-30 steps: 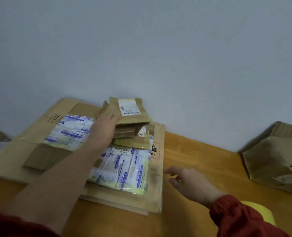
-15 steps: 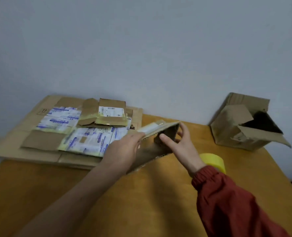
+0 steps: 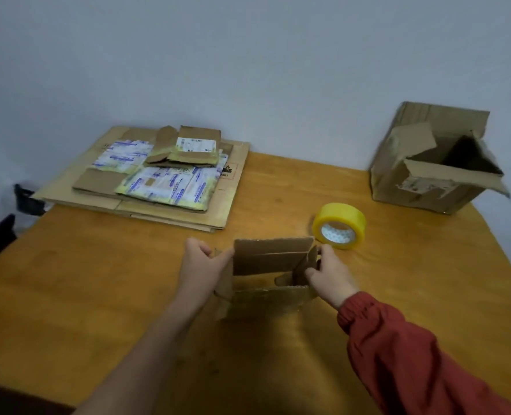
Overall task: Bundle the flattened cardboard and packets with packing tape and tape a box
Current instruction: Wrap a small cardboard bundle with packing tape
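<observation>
Head camera looks down on a wooden table (image 3: pixel 68 295) set against a pale wall. At the middle, close to the person, a small cardboard box (image 3: pixel 270 265) stands opened up, its top flaps raised. Left hand (image 3: pixel 202 265) clasps the box's left side, thumb and fingers pinching a flap at the upper corner; the forearm is bare. Right hand (image 3: pixel 327 272) grips the box's right side, fingers curled over the folded edge of a flap there; a red sleeve (image 3: pixel 398 348) covers that arm to the wrist. Both hands are closed on the box, which rests on or just above the tabletop; contact with the wood is hard to judge.

Just behind the right hand lies a roll of yellow packing tape (image 3: pixel 339 226), resting tilted on the table, its white core facing the camera. It is near the small box but apart from it.

Towards the far left, a stack of flattened cardboard (image 3: pixel 98 187) lies flat against the wall, overhanging the table's left edge. On top of it lie printed white-and-blue packets (image 3: pixel 170 184) and a smaller folded brown carton with a white label (image 3: pixel 194 145).

At the far right corner a larger, worn cardboard box (image 3: pixel 428 163) stands open, its flaps splayed and torn.
</observation>
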